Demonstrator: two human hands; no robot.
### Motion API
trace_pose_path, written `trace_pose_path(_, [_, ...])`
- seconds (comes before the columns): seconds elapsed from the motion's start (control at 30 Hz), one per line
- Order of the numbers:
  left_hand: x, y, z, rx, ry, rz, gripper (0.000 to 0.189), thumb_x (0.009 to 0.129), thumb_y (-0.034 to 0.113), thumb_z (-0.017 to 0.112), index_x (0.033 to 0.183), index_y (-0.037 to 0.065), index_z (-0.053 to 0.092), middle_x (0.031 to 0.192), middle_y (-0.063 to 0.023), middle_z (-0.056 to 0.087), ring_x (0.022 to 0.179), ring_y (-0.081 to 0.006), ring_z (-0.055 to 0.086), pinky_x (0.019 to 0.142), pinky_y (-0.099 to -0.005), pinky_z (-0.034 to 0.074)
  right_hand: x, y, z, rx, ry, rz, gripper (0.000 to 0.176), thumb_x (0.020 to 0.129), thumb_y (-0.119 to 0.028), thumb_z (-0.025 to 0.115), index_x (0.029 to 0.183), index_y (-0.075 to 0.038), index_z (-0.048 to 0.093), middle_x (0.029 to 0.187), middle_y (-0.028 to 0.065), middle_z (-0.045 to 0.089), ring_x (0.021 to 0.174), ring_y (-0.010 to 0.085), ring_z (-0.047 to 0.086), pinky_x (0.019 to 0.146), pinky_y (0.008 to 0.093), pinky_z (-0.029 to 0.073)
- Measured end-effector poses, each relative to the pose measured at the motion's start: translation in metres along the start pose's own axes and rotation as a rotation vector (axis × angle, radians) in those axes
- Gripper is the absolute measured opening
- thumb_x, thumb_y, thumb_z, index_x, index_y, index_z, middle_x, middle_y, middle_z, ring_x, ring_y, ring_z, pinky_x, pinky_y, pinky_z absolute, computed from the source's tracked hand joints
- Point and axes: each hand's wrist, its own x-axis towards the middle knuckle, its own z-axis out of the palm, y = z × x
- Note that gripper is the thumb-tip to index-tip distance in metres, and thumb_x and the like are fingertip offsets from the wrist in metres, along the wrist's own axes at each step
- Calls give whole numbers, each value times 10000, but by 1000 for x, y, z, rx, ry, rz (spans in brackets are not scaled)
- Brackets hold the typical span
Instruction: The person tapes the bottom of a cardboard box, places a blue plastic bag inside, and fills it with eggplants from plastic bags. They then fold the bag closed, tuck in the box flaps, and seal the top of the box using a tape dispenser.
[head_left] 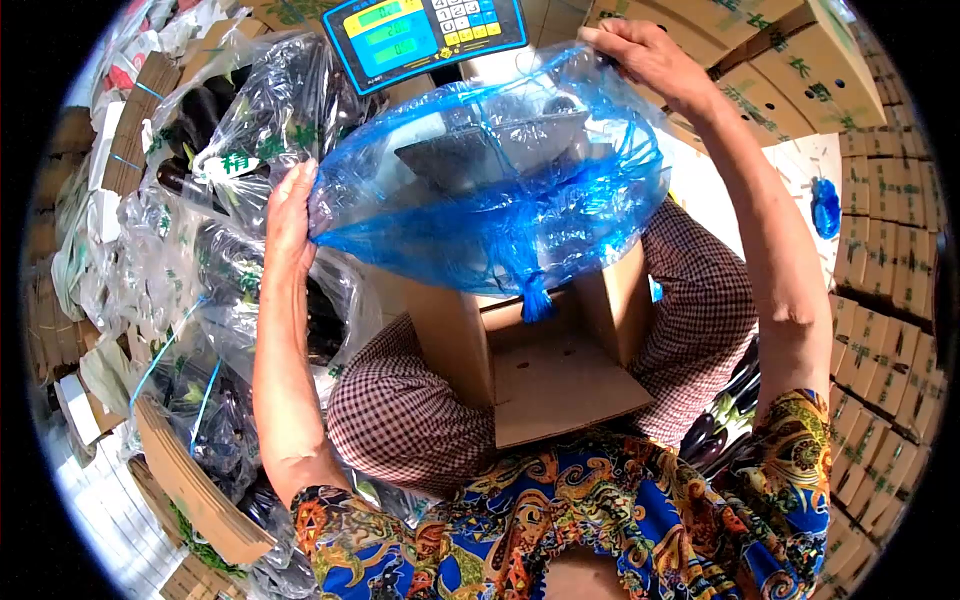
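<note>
Here, hold the blue plastic bag [490, 190] spread wide and level, directly above the open cardboard box [560, 380] wedged between the knees, with the gathered bottom tip [535, 295] hanging at the box mouth. Grip thus: left hand [290, 215] with fingers together, clamped on the bag's left edge; right hand [650, 55] with fingers curled shut on the upper right rim. Pull evenly from both sides to avoid a tear in the thin film, and centre the tip over the opening before any lowering. Mind the scale display [425, 30] just behind the bag — no snagging of film on its corners. Steer clear of the clear bags of dark aubergines [240, 130] to the left and the stacked cartons [890, 250] to the right.
</note>
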Motion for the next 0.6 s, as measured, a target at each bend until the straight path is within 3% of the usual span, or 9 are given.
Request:
trace_pose_path(0.03, [6, -6, -6, 50, 6, 4, 168, 959, 245, 574, 950, 85, 624, 793, 40, 612, 670, -52, 543, 602, -207, 445, 7, 9, 12, -66, 109, -13, 379, 910, -412, 580, 795, -56, 637, 648, 88, 573, 641, 223, 572, 637, 349, 461])
trace_pose_path(0.07, [14, -18, -13, 100, 8, 7, 169, 960, 248, 574, 925, 90, 624, 793, 44, 608, 673, -47, 533, 614, -204, 439, 13, 29, 30, -199, 283, -154, 335, 898, -364, 585, 855, -34, 628, 746, 175, 611, 755, 345, 619, 725, 443, 485])
trace_pose_path(0.17, [24, -49, -14, 303, 95, 49, 237, 960, 243, 567, 761, 116, 591, 730, 84, 546, 661, -28, 444, 604, -210, 378, 5, 41, 42, -452, 439, -291, 301, 891, -339, 586, 919, -42, 620, 832, 171, 631, 799, 357, 628, 724, 462, 491])
trace_pose_path(0.23, [44, -90, -57, 425, -57, 41, 198, 949, 216, 566, 783, 113, 604, 746, 82, 554, 686, -33, 454, 610, -222, 388, -19, 15, 35, -336, 514, -266, 226, 877, -264, 622, 922, -46, 590, 838, 145, 617, 760, 344, 616, 679, 421, 498])
trace_pose_path(0.3, [41, -103, -61, 397, -6, 44, 167, 928, 217, 584, 837, 81, 619, 774, 48, 581, 715, -61, 493, 642, -245, 420, -49, -11, 27, -370, 443, -489, 186, 883, -228, 614, 919, -49, 578, 826, 142, 605, 762, 337, 618, 667, 410, 501])
trace_pose_path(0.37, [34, -106, -57, 501, 122, 140, 169, 904, 219, 607, 896, 51, 627, 809, 6, 606, 747, -99, 532, 680, -271, 446, -81, -34, 33, -307, 146, -532, 169, 889, -212, 608, 919, -49, 573, 826, 140, 595, 779, 334, 621, 676, 413, 506])
trace_pose_path(0.4, [29, -100, -52, 619, 226, 235, 188, 891, 221, 621, 928, 37, 626, 830, -20, 618, 766, -124, 552, 701, -285, 457, -93, -37, 42, -246, -48, -488, 164, 884, -183, 612, 964, -43, 580, 845, 144, 602, 812, 338, 628, 706, 415, 520])
trace_pose_path(0.47, [18, -79, -48, 809, 362, 401, 297, 846, 225, 669, 1037, 5, 615, 907, -102, 646, 824, -210, 602, 761, -325, 477, -106, -28, 72, -259, -139, -429, 252, 856, -162, 635, 1048, -16, 562, 888, 187, 611, 867, 366, 625, 765, 434, 530])
trace_pose_path(0.6, [-22, -19, -25, 738, 330, 489, 209, 880, 151, 612, 1049, 32, 648, 881, -78, 662, 802, -168, 605, 750, -295, 481, -104, -19, 97, -463, -453, -89, 280, 801, -118, 660, 1039, -4, 566, 940, 200, 612, 884, 393, 616, 754, 462, 525])
